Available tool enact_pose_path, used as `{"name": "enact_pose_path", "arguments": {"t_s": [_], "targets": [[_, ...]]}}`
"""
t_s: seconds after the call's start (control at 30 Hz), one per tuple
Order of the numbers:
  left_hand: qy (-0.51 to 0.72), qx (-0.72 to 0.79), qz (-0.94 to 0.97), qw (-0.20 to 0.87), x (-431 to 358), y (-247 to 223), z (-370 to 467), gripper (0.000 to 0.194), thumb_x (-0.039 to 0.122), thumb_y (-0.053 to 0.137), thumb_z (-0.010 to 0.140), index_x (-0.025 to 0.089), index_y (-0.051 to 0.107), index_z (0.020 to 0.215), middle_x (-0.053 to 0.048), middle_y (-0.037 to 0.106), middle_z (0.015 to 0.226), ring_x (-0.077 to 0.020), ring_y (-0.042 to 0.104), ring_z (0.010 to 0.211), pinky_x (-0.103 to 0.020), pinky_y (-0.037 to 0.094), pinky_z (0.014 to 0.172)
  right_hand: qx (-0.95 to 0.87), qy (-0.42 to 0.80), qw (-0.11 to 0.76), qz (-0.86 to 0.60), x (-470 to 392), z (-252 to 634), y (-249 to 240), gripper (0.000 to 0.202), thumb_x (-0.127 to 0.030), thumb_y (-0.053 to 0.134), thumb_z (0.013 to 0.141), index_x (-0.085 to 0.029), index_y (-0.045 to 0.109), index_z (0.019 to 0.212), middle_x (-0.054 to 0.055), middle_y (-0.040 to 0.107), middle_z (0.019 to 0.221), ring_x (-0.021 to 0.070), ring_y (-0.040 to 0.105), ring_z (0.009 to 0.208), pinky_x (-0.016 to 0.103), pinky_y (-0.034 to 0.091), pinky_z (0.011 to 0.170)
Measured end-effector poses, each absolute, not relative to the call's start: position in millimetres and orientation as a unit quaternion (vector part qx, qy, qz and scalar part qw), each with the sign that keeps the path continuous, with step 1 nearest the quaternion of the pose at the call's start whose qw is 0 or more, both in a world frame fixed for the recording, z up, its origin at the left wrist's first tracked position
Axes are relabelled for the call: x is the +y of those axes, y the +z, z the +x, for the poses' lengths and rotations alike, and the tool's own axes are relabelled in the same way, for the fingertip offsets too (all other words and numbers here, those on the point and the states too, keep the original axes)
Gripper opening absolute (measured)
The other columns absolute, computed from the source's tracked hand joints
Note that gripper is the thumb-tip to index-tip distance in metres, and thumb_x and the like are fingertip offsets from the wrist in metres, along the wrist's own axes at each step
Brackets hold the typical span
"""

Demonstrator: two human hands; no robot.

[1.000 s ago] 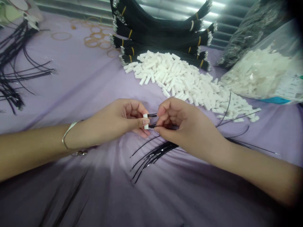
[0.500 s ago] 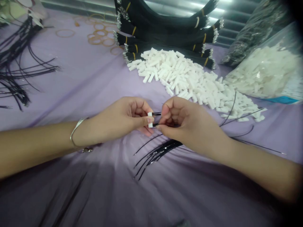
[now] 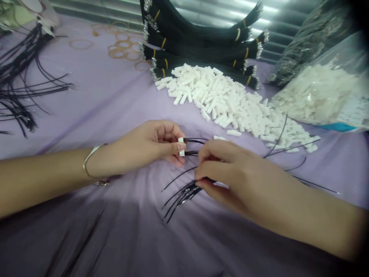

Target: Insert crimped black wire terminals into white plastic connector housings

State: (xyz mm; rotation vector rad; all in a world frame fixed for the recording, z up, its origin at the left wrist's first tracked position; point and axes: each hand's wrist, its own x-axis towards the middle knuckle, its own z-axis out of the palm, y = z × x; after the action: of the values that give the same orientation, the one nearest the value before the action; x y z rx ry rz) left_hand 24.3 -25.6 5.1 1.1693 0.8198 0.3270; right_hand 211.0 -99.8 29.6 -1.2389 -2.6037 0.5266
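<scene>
Between thumb and fingers, my left hand (image 3: pixel 155 144) pinches a small white connector (image 3: pixel 181 147). Several black wires (image 3: pixel 191 153) run from the connector's right side toward and beneath my right hand (image 3: pixel 230 169). The fingertips of my right hand are bent down over a bundle of loose black wires (image 3: pixel 184 194) on the cloth; whether they grip one is too small to tell. The left ends of this bundle fan out with small metal tips.
A heap of white connectors (image 3: pixel 225 96) lies behind the hands. Beyond it are banded black wire bundles (image 3: pixel 196 42). Clear bags (image 3: pixel 325 92) stand at the right, more black wires (image 3: pixel 20 69) at the left, and rubber bands (image 3: pixel 122 46) near the back.
My right hand has moved away from the connector, down and slightly right, onto the loose wires. More of the wires at the connector now show. My left hand holds nearly the same place.
</scene>
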Motion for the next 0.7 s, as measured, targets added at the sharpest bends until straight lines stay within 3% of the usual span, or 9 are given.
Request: {"name": "enact_pose_path", "arguments": {"t_s": [0.2,0.5,0.7], "targets": [[0.152,0.378,0.536,0.74,-26.2,4.2,24.4,0.009,0.012,0.06,0.078,0.013,0.051,0.077,0.002,0.062,0.067,-0.0127,0.066,0.066,-0.021,0.056,0.064,-0.908,0.183,0.031,-0.376,-101.6,216.6,23.9,0.012,-0.004,0.054,0.079,-0.014,0.061,0.079,0.005,0.057,0.083,0.0161,0.05,0.079,0.029,0.04,0.071],[0.142,0.359,0.559,0.733,-24.3,0.1,21.4,0.009,0.017,0.061,0.079,0.013,0.054,0.081,-0.002,0.065,0.076,-0.0137,0.066,0.072,-0.024,0.056,0.068,-0.844,0.222,0.077,-0.482,-98.0,214.8,25.8,0.011,-0.011,0.044,0.088,-0.015,0.054,0.087,0.002,0.054,0.081,0.0139,0.049,0.069,0.029,0.037,0.061],[0.135,0.372,0.544,0.74,-24.6,0.9,21.5,0.007,0.015,0.06,0.079,0.013,0.054,0.081,0.0,0.064,0.074,-0.0127,0.066,0.068,-0.023,0.056,0.068,-0.853,0.254,0.086,-0.447,-95.1,213.8,25.6,0.013,-0.017,0.044,0.089,-0.014,0.055,0.083,0.003,0.053,0.081,0.013,0.049,0.069,0.029,0.037,0.064]]}}
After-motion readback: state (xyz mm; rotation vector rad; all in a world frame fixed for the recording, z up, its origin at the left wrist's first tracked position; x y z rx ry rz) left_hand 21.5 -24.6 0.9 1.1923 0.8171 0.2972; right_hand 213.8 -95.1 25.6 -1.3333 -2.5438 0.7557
